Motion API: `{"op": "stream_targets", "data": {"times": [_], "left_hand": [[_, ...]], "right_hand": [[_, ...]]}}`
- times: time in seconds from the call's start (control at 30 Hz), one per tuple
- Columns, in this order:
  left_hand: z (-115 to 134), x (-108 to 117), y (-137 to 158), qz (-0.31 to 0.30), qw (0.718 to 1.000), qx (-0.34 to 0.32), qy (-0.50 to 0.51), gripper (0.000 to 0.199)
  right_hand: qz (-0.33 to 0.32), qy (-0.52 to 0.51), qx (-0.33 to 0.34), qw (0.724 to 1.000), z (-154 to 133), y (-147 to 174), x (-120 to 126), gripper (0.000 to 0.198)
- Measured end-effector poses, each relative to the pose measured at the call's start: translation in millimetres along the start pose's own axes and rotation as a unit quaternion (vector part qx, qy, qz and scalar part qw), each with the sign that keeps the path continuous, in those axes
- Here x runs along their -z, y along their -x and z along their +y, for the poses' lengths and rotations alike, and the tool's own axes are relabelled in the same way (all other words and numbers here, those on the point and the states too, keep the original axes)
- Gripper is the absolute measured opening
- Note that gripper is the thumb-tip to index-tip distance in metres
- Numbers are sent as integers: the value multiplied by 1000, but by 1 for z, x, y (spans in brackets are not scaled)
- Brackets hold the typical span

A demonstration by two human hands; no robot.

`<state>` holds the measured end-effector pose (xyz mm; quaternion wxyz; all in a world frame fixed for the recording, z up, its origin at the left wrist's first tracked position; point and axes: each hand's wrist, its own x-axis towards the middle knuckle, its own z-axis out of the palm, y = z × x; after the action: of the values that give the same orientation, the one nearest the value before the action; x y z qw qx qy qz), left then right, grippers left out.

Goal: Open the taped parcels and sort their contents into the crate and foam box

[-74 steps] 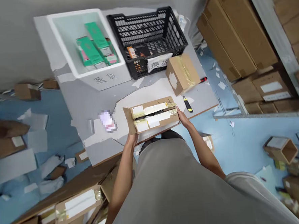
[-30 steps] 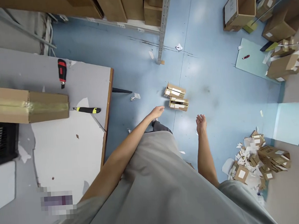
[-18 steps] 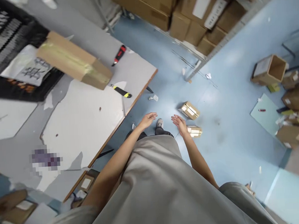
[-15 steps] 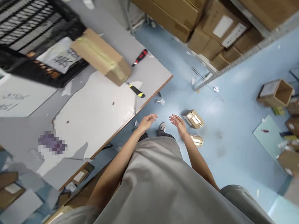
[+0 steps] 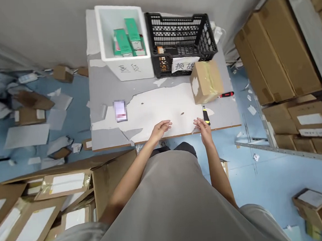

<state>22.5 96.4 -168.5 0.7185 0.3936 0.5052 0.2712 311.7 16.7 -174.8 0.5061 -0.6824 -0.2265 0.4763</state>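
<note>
My left hand [image 5: 160, 130] is held over the front edge of the table, its fingers loosely stretched and holding nothing. My right hand [image 5: 203, 128], also open and bare, is beside the black and yellow utility knife [image 5: 205, 115]; whether they touch I cannot tell. Beyond that knife stands a taped cardboard box [image 5: 207, 82], with a red and black utility knife [image 5: 226, 94] at its right side. A phone [image 5: 120, 111], its screen blurred out, lies on the left part of the table [image 5: 162, 102].
At the back of the table stand a white foam box [image 5: 136, 69] holding green boxes [image 5: 122, 42] and a black plastic crate [image 5: 181, 53] with a paper label. A large carton [image 5: 112, 181] of parcels is at lower left. Shelving [image 5: 273, 128] with cartons [image 5: 279, 55] rises at right.
My view has swung round to face the table squarely. Both hands have come from above the floor to the table's front edge, staying open.
</note>
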Motion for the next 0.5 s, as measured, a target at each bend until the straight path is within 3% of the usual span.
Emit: {"op": "stream_targets", "data": {"times": [0.13, 0.23, 0.37, 0.5], "left_hand": [[8, 28, -1, 52, 998, -18, 28, 60], [14, 29, -6, 65, 997, -18, 42, 59], [27, 8, -26, 47, 998, -14, 30, 56], [45, -38, -67, 10, 1000, -26, -2, 54]], "right_hand": [[6, 61, 34, 998, -22, -51, -18, 72], [71, 150, 74, 983, -45, -96, -15, 83], [171, 229, 98, 953, -74, -159, 1, 98], [224, 253, 100, 936, -82, -207, 29, 105]]}}
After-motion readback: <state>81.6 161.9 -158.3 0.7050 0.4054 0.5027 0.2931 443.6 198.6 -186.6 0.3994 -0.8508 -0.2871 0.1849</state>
